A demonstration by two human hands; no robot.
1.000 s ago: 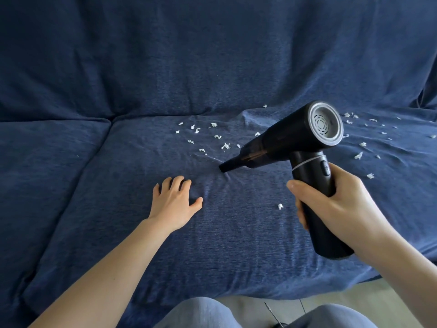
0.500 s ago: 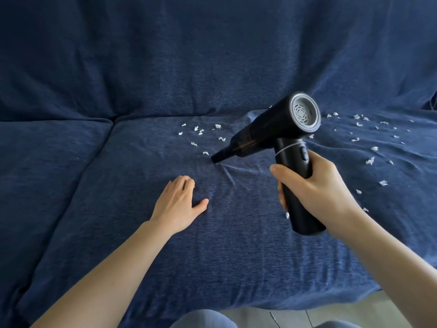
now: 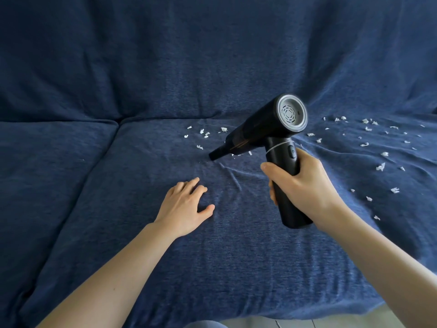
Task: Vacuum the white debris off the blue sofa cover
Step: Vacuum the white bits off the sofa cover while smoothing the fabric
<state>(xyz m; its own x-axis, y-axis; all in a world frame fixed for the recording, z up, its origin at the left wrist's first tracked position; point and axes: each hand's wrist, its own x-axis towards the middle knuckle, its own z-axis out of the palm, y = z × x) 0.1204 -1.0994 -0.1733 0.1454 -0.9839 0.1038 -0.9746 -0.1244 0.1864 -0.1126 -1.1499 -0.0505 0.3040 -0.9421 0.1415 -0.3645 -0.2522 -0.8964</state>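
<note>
Right fingers curled round black vacuum, left fingers flat on sofa cover

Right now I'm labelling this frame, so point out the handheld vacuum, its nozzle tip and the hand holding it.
handheld vacuum (image 3: 267, 126): head view, on its black barrel.
nozzle tip (image 3: 213, 156): head view, on the narrow front end.
right hand (image 3: 305, 183): head view, on the back of the hand.

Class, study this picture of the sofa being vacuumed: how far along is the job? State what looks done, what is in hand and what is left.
Done: the cover near the left hand shows no scraps. In hand: the right hand grips the black vacuum, its nozzle at the cloth near the small cluster. Left: that cluster and the wider scatter on the right, so much remains.
</note>
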